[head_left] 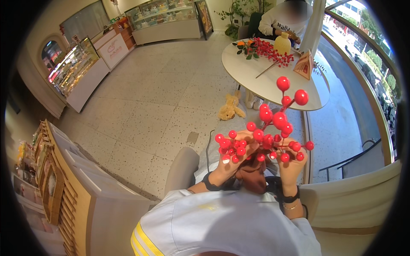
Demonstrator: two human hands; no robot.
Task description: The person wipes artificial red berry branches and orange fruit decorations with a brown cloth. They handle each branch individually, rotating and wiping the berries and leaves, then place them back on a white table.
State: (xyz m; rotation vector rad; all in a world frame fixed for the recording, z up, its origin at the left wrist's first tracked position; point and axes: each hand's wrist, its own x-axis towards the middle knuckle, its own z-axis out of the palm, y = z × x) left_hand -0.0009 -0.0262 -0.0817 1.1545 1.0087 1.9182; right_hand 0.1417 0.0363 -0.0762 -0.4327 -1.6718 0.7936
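An artificial red berry branch [279,120] is raised in front of my chest, its berries covering much of both hands. My left hand [238,153] is behind the left cluster of berries, with fingers curled about the stems. On the other side, my right hand [293,160] pinches among the berries at the right. A brown object [253,179] shows below the berries between my wrists; what it is I cannot tell. More red berry sprays [267,49] lie on the round white table [243,72] ahead, beside a yellow ribbed vase [282,44].
A folded paper card [304,65] stands on the table, where another person [282,20] sits at the far side. A plush toy [230,107] is near the table's foot. Wooden shelving [61,179] stands at left, a window [362,64] at right, display cases [163,19] farther back.
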